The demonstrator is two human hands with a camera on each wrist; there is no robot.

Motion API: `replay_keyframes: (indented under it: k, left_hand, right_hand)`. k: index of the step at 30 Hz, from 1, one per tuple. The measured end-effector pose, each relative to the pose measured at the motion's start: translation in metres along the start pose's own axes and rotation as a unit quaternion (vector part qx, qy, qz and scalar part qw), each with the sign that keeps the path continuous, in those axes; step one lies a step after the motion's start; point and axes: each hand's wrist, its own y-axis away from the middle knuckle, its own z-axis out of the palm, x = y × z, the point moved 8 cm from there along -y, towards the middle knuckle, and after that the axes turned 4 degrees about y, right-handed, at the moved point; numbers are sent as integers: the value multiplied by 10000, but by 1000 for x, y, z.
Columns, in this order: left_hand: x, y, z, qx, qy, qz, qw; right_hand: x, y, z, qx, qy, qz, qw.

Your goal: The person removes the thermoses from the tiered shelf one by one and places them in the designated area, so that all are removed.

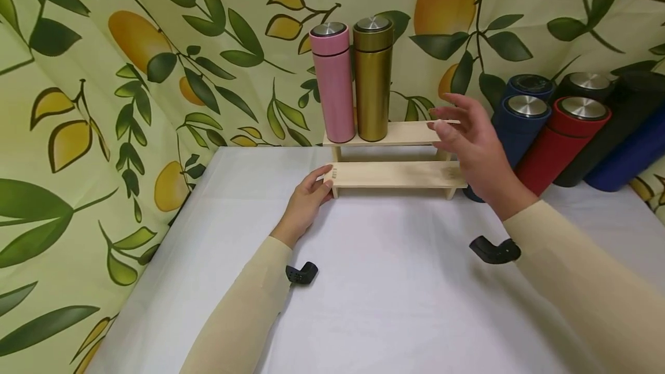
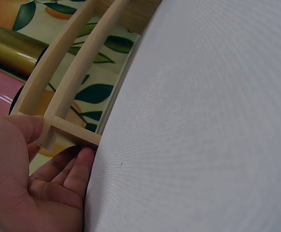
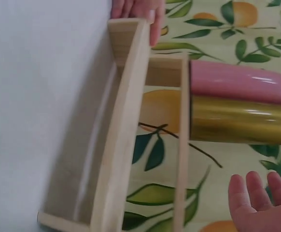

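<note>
In the head view the left hand (image 1: 306, 201) has thumb and fingers clamped on the 9 o'clock end of the wooden stand (image 1: 397, 175), whose long axis runs 9 to 3 o'clock; from that hand, the pink bottle (image 1: 332, 91) stands upright towards 12, the gold bottle (image 1: 373, 82) towards 1. The right hand (image 1: 470, 146), fingers apart, holds nothing near the stand's 3 o'clock end, nearer than the left to the front blue bottle (image 1: 519, 131) at 3 and the red bottle (image 1: 563, 137) beyond.
</note>
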Motion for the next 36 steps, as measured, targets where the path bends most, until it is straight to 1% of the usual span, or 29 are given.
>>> replay_keyframes:
  k: [4, 7, 13, 21, 29, 32, 36]
  left_hand:
    - [0, -1, 1, -17, -50, 1, 10000]
    - [0, 0, 0, 19, -78, -18, 10000]
    - [0, 0, -2, 29, -79, 8, 10000]
    - [1, -2, -1, 9, -71, -46, 10000]
    - [1, -2, -2, 21, -137, -25, 9999]
    - [2, -2, -2, 0, -122, -34, 9999]
    - [2, -2, -2, 6, -140, -59, 9999]
  right_hand:
    - [11, -16, 12, 3, 659, 133, 9977]
    - [17, -28, 22, -54, 769, 223, 9968]
    - [26, -51, 41, -128, 831, 357, 9958]
    - [41, -72, 60, -43, 898, 719, 9934]
    - [35, -95, 74, 213, 960, 843, 9916]
    - [34, -100, 76, 277, 921, 914, 9912]
    - [35, -102, 79, 411, 888, 965, 9905]
